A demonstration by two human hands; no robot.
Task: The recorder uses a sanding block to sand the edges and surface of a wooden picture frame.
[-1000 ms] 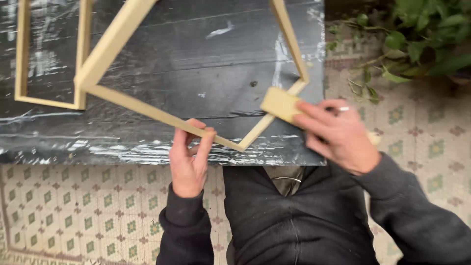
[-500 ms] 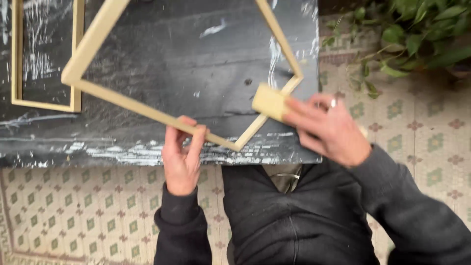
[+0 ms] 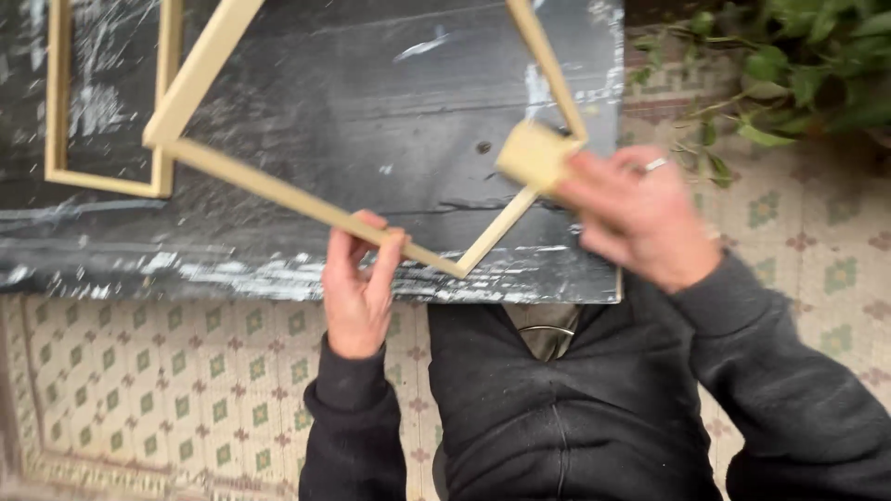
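Bench [image 3: 371,121]: dark, near-black top, scuffed, streaked with white smears, heaviest along near edge at 6 o'clock and toward 9 o'clock. Second pale wooden frame [image 3: 107,181] lying flat on bench at 10 o'clock, upper part cut off by picture edge. Below bench, from 7 to 3 o'clock: tiled floor [image 3: 167,390], cream with small green and reddish motifs.

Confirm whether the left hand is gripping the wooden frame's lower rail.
Yes, the left hand pinches the lower rail of the wooden frame between fingers and thumb.
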